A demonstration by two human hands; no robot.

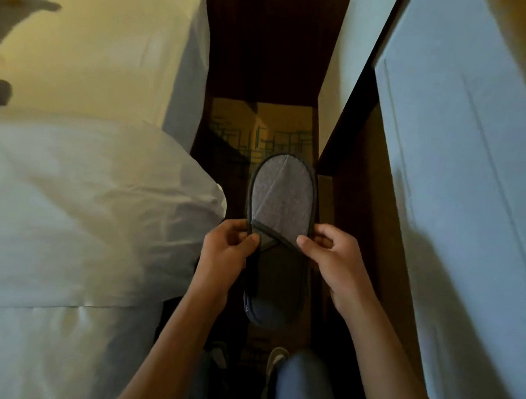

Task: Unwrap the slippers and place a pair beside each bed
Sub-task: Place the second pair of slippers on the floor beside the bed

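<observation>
A grey slipper (pixel 283 198) with dark trim is held flat in the air over the narrow aisle between two beds, toe pointing away from me. My left hand (pixel 225 247) pinches its left edge at the strap. Gripping the right edge at the same height is my right hand (pixel 335 256). A second dark slipper seems to lie stacked under the first, its heel end (pixel 262 310) showing below my hands. No wrapper is visible on them.
A white bed (pixel 77 178) with a rumpled duvet fills the left side. Another white bed (pixel 472 190) rises on the right. Patterned carpet (pixel 263 127) and dark wood lie in the aisle. My knees and shoes show at the bottom.
</observation>
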